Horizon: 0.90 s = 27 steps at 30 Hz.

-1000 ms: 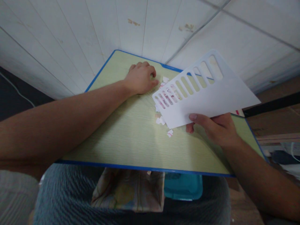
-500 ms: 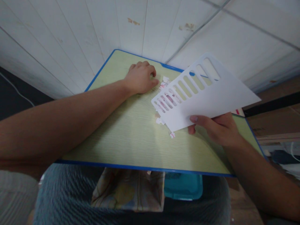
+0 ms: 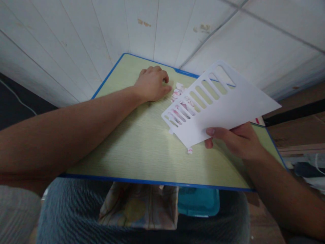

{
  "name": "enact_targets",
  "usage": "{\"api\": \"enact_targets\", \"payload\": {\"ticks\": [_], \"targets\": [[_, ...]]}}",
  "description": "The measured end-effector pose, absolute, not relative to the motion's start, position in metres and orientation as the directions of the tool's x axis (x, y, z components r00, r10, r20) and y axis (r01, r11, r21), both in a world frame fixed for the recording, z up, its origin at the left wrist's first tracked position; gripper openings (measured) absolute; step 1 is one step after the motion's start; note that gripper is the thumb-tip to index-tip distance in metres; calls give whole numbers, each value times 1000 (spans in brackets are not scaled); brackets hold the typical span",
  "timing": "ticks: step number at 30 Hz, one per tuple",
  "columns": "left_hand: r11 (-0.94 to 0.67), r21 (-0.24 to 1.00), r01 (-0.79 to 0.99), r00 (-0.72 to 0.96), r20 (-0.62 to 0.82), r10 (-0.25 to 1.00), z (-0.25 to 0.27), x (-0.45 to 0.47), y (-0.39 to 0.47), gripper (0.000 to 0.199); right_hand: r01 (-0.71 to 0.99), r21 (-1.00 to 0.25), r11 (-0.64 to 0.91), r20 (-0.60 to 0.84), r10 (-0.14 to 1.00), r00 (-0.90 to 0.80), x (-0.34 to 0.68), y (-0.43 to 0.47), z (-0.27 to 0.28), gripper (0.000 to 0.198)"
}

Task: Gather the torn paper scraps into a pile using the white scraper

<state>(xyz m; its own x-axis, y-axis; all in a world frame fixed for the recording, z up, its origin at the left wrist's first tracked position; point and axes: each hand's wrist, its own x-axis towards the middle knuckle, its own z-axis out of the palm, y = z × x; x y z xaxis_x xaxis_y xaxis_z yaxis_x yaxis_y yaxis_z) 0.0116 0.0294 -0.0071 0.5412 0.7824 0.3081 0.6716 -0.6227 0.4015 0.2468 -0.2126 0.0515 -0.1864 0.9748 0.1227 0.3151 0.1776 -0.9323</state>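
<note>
My right hand [image 3: 235, 140] grips a white sheet with a row of long cut-out slots [image 3: 218, 112] by its lower edge, thumb on top. The sheet is held slanted over the table, and its lower left end is over a pile of small white and pink paper scraps [image 3: 178, 90]. Part of the pile shows through the slots, and the rest is hidden. One small scrap [image 3: 190, 150] lies by the sheet's lower corner. My left hand [image 3: 153, 83] rests palm down near the far edge, left of the scraps, fingers loosely bent and thumb apart, with nothing visible in it.
The pale green table [image 3: 142, 145] has a blue rim and stands against a white panelled wall [image 3: 106, 34]. A cable [image 3: 210, 35] runs down the wall. Below the near edge are a patterned fabric-like container [image 3: 139, 208] and a teal box [image 3: 199, 201] at my lap.
The slotted sheet's left end has shifted slightly down and left, showing more scraps above its upper edge. The small scrap by its corner has moved slightly right and nearer. My left hand stays put.
</note>
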Motion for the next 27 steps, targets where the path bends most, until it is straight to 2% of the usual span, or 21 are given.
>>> {"api": "enact_targets", "payload": {"ticks": [11,16,19,23,27], "targets": [[-589,405,699,526,268,807,-2,13,25,51,351,-918,186,117,971,-210,243,-210,49,30],[-595,429,679,531,272,802,1,12,22,49,345,-914,213,191,977,-97,243,-210,50,34],[-604,438,665,535,285,796,0,12,23,51,336,-920,199,181,980,-87,242,-209,50,36],[-593,397,701,522,280,805,1,13,22,47,374,-914,158,99,980,-173,243,-207,51,34],[-599,381,705,528,282,801,2,13,20,44,395,-900,184,145,981,-128,250,-203,51,27]]}}
